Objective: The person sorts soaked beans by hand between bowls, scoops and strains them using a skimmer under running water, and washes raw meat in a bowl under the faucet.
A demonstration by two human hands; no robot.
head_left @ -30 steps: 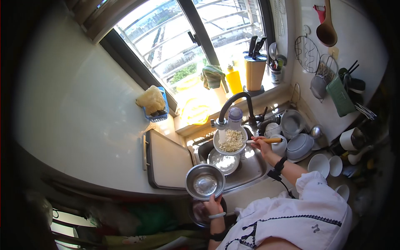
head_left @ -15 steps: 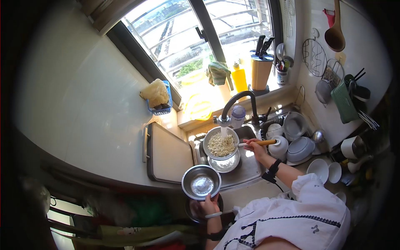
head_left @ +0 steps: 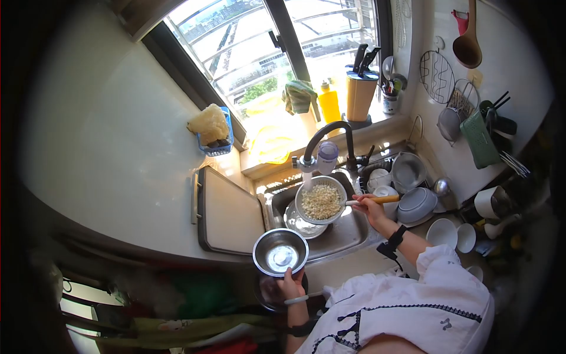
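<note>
My right hand (head_left: 369,209) is closed round the wooden handle of a strainer (head_left: 342,190). Pale kernels or beans (head_left: 321,201) fill the strainer, which hangs over the sink just under the black faucet (head_left: 324,133). Water falls from the spout at the strainer's left edge. Below it, partly covered, a metal basin (head_left: 296,221) with water stands in the sink. At the sink's front edge my left hand (head_left: 291,286) grips the rim of a stainless steel bowl (head_left: 280,252), whose inside holds no food that I can see.
A cutting board (head_left: 232,213) leans left of the sink (head_left: 348,236). Several bowls (head_left: 417,204) crowd its right side. On the sill stand a knife block (head_left: 360,97) and a yellow bottle (head_left: 329,103). A blue basket (head_left: 217,147) hangs on the left wall.
The strainer has shifted right, so the water now falls near its left edge rather than its middle. More of the basin's left side shows. The steel bowl stays in my left hand.
</note>
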